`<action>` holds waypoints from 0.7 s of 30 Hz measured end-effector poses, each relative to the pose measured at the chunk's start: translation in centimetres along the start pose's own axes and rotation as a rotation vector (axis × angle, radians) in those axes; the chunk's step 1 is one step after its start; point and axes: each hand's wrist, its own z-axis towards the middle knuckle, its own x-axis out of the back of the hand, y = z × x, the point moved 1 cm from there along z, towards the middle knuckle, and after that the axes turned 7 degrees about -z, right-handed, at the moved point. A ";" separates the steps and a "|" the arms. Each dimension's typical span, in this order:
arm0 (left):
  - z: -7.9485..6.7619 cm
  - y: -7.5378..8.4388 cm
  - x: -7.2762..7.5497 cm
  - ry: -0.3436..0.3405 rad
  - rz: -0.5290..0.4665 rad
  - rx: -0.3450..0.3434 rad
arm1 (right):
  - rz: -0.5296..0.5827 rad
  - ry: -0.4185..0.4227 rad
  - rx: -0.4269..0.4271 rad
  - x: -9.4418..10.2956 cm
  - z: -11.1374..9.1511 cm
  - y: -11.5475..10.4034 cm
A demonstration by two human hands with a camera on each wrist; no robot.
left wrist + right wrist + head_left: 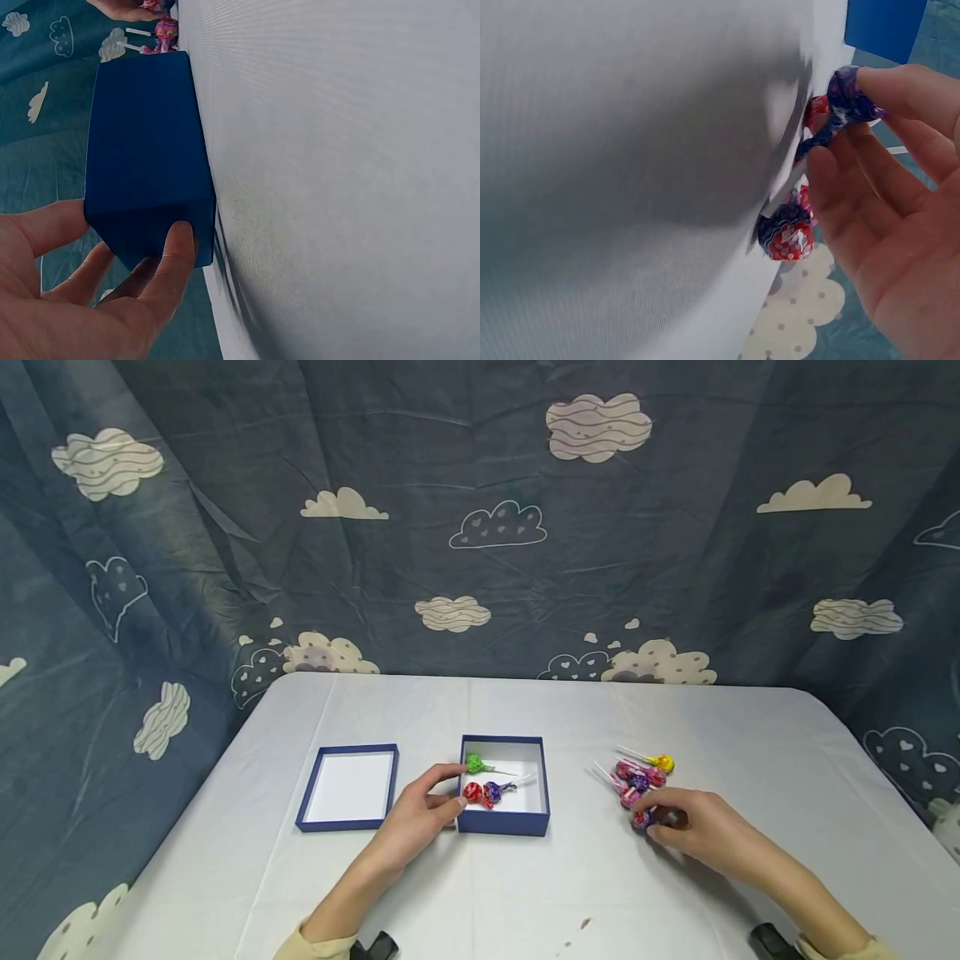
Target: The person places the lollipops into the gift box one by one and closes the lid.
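Note:
A blue box with a white inside stands open on the table. In it lie a green lollipop, a red lollipop and a purple lollipop. My left hand rests against the box's left wall, its fingers fairly straight; in the left wrist view a fingertip presses that wall. My right hand is at the near end of a lollipop pile. Its thumb and fingers pinch a purple-wrapped lollipop, seen in the right wrist view. A red and blue lollipop lies beside it.
The box lid, blue-rimmed and white inside, lies left of the box. A yellow lollipop lies at the pile's far end. White cloth covers the table; a dark cloud-patterned curtain hangs behind it.

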 end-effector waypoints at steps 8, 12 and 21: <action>-0.1 0.1 0.0 -0.007 -0.020 0.001 | 0.091 0.000 0.013 0.2 -0.1 -1.3; -0.2 0.2 0.0 -0.005 -0.016 0.001 | 0.098 0.010 0.056 0.3 0.0 -2.1; -0.2 0.2 0.0 -0.013 -0.019 -0.007 | 0.118 0.090 0.175 0.4 0.2 -3.7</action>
